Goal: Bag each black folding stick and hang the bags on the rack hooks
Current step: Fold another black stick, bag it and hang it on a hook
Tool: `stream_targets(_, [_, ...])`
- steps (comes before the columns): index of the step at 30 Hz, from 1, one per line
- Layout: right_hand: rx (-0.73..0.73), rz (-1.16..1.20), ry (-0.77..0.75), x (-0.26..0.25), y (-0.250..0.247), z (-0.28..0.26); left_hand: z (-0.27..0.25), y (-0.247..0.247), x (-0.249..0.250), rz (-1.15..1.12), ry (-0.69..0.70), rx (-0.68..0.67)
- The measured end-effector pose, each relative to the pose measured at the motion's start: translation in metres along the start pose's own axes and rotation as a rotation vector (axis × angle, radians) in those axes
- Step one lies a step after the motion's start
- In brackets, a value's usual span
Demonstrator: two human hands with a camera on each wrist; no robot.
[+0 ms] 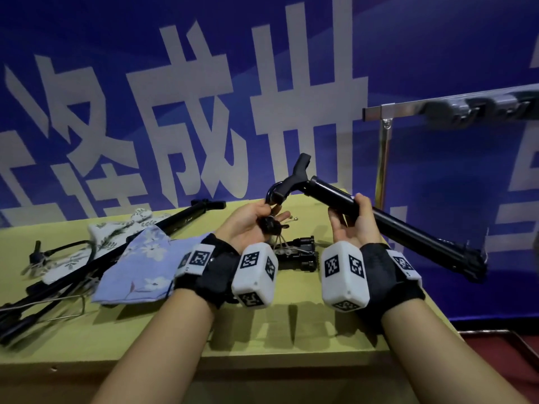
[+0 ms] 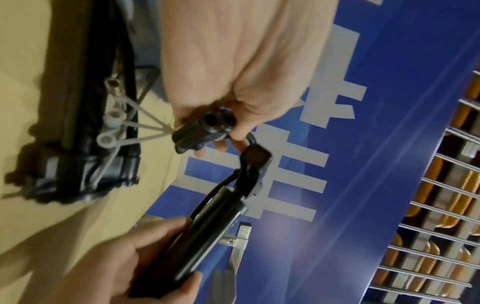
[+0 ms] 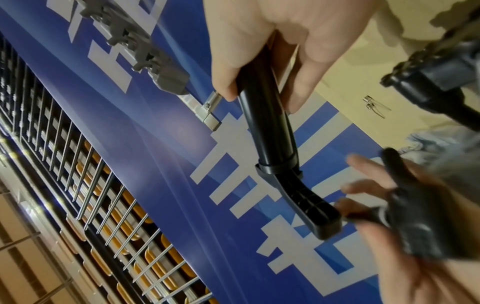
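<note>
Two hands work one black folding stick (image 1: 335, 196) above the counter's far edge. The right grip (image 1: 354, 221) is wrapped round the upper tube, tilting the T-shaped handle up and away, probably to keep the sections steady. The left grip (image 1: 250, 225) pinches a small black end piece (image 2: 205, 127) hanging from the wrist loop below the handle; pale cords run from it to the folded black sections (image 1: 300, 252) lying on the yellow-green counter (image 1: 145, 330), just beyond the wrists. At the counter's left side lie a blue flowered cloth bag (image 1: 140, 263), a white leaf-print bag (image 1: 116, 231) and another black stick (image 1: 87, 266), unbagged. A metal rack with grey hooks (image 1: 478, 107) stands past the right corner, seemingly bare.
</note>
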State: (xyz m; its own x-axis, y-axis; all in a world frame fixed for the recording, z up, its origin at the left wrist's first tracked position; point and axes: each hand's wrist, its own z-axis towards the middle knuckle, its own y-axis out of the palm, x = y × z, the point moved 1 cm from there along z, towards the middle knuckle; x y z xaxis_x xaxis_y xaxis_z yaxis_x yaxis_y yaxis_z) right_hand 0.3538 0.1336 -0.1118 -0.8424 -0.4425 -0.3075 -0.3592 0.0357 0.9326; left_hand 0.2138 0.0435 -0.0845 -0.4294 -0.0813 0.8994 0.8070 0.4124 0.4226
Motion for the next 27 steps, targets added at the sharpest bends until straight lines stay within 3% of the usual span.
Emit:
stream_targets(8, [0.0, -0.318, 0.061, 0.003, -0.003, 0.007, 0.018, 0.03, -0.018, -0.341, 0.148, 0.009])
stream_targets(13, [-0.072, -0.299, 0.159, 0.007, -0.003, 0.008, 0.013, 0.032, -0.009, -0.313, 0.262, -0.025])
stream_targets(17, [-0.136, -0.144, 0.215, 0.008, 0.003, 0.003, 0.013, 0.04, -0.004, -0.29, 0.363, -0.037])
stream_targets(23, [-0.163, -0.056, 0.303, 0.008, 0.0, 0.0, 0.024, 0.045, -0.021, -0.346, 0.311, -0.034])
stream_targets(27, [-0.227, -0.124, 0.35, 0.012, -0.004, 0.007, 0.026, 0.041, -0.029, -0.335, 0.281, -0.025])
